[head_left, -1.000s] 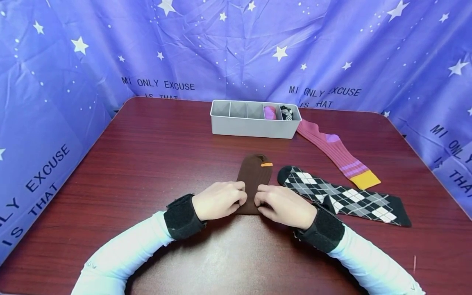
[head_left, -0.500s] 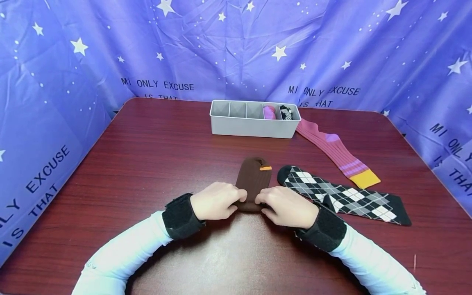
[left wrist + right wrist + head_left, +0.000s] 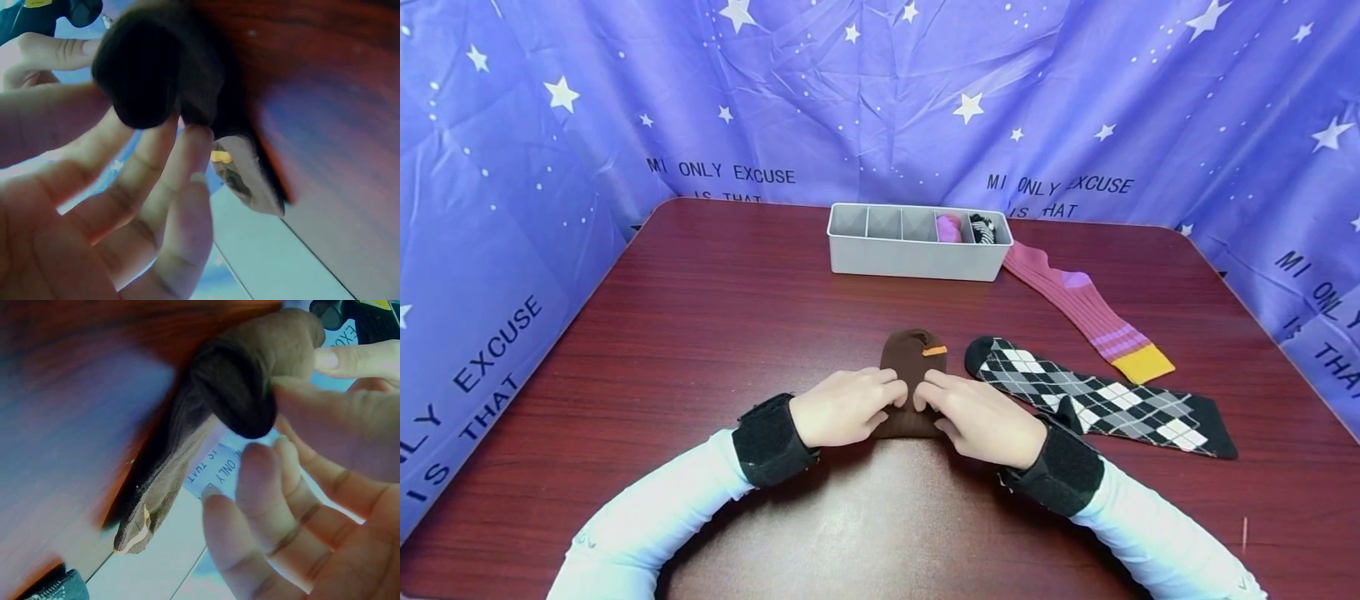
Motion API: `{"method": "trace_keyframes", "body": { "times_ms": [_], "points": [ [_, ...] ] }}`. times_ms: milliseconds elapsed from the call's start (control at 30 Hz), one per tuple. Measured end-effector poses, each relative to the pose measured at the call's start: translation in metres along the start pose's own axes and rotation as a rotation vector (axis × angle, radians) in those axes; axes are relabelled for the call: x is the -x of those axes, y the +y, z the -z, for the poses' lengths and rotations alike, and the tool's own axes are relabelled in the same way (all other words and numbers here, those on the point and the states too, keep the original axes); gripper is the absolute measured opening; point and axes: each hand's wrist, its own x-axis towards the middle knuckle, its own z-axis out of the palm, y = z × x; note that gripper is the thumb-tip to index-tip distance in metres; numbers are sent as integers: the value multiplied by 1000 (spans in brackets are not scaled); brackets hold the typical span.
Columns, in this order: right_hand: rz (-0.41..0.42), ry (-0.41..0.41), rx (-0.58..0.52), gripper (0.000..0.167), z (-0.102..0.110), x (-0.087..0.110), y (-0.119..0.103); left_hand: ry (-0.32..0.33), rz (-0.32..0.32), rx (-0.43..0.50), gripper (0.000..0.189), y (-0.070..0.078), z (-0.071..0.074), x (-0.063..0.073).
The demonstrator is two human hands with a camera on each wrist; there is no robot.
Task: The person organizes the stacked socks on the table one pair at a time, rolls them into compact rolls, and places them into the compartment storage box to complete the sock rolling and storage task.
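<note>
A brown sock (image 3: pixel 904 360) with an orange tab lies lengthwise between my hands, its near end rolled up. From the left side my left hand (image 3: pixel 848 408) pinches the roll; my right hand (image 3: pixel 988 418) grips it from the right. The left wrist view shows the thick dark roll (image 3: pixel 140 69) between thumb and fingers, with the flat part of the sock stretching away behind it. In the right wrist view, thumb and index finger hold the other end of the roll (image 3: pixel 234 390), and the remaining fingers are loosely bent below it.
A grey divided box (image 3: pixel 917 258) stands at the back, with a pink-purple bundle (image 3: pixel 949 229) and a black-and-white bundle (image 3: pixel 982 229) in its right compartments. Right of my hands lie a black, grey and white argyle sock (image 3: pixel 1120 406) and a pink sock with a yellow cuff (image 3: pixel 1063 296).
The sock's far end with the orange tab has drawn closer to my hands, and its flat part is shorter. Both hands stay nearly in place, their fingers shifting on the roll.
</note>
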Motion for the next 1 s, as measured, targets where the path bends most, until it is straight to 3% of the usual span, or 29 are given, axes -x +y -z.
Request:
{"method": "trace_keyframes", "body": {
  "times_ms": [233, 333, 533, 867, 1000],
  "points": [
    [5, 38, 21, 16, -1, 0, 0, 89, -31, -48, 10, 0, -1, 0],
    [5, 29, 57, 14, -1, -1, -1, 56, -7, -57, 7, -1, 0, 0],
    [17, 21, 85, 22, -2, -1, -2, -33, 8, -42, 21, 0, 3, 0],
    [28, 21, 118, 19, -1, 0, -1, -40, -16, 7, 7, 1, 0, 0],
    [23, 10, 103, 20, -1, 0, -2, -61, -12, 44, 12, 2, -1, 0]
  ]
}}
